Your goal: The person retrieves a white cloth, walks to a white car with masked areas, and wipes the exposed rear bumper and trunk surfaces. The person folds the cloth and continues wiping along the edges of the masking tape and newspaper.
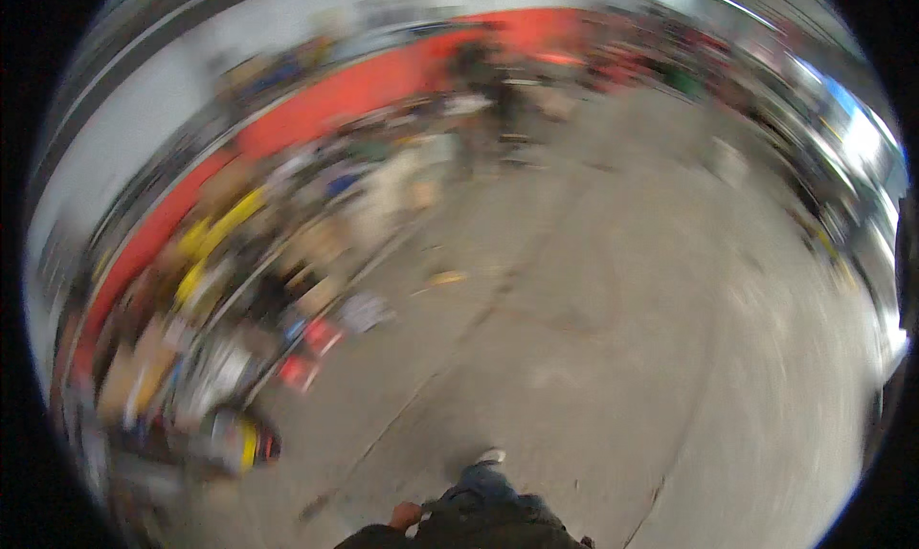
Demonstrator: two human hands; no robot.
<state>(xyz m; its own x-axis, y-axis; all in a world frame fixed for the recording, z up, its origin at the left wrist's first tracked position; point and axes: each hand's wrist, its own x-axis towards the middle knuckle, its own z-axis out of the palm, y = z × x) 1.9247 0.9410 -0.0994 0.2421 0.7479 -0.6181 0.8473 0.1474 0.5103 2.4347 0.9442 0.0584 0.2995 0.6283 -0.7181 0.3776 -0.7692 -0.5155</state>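
My left hand [405,516] shows small at the lower edge, close to the front of my dark jacket [483,525]. Its fingers are smeared by motion, and whether it holds anything is unclear. My right hand is out of the picture. Below me, one leg in blue jeans [486,480] reaches forward, with a light shoe [492,455] on the concrete floor [574,358].
Along the left, a blurred bench [383,252] carries cluttered parts and boxes beneath a red wall band [335,104]. Red items [311,353] and a yellow-banded container [247,442] sit near its edge. Shiny, vehicle-like shapes [852,214] line the right. A pale object [729,161] lies farther off.
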